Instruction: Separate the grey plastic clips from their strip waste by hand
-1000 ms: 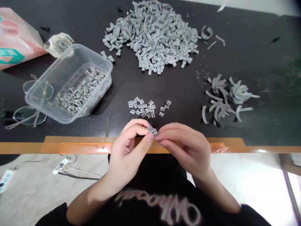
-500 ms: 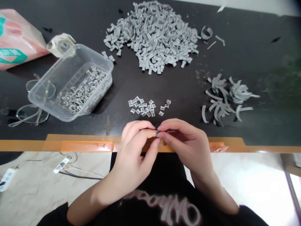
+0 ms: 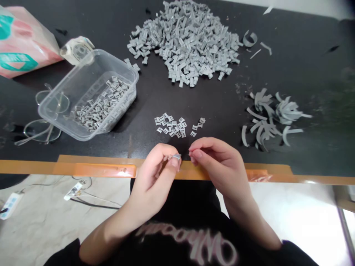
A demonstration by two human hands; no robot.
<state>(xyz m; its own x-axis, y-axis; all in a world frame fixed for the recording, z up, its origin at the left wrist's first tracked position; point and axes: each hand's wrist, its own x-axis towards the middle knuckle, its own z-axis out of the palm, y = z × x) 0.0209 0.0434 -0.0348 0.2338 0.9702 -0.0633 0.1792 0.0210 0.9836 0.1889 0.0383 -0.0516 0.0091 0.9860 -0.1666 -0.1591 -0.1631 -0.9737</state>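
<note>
Between the thumb and index finger of my left hand [image 3: 158, 173] is a small grey piece [image 3: 176, 156], held over the table's front edge. My right hand [image 3: 222, 166] is a short way to the right, its thumb and fingertips pinched together; anything between them is too small to make out. Just beyond both hands lie small metal clips [image 3: 173, 126] in a loose group, with several more [image 3: 197, 127] to their right. A large heap of grey pieces [image 3: 191, 44] stands farther back on the dark table [image 3: 155, 98].
At left, a clear plastic box [image 3: 69, 131] holds many metal clips, with eyeglasses [image 3: 41, 131] beside it. Behind are a tape roll [image 3: 76, 50] and a pink package [image 3: 30, 40]. Curved grey strips [image 3: 288, 111] lie at right. Orange tape [image 3: 105, 170] runs along the front edge.
My hands have moved apart from where their fingertips met. The small grey piece now shows in my left hand's pinch. The camera view has shifted slightly.
</note>
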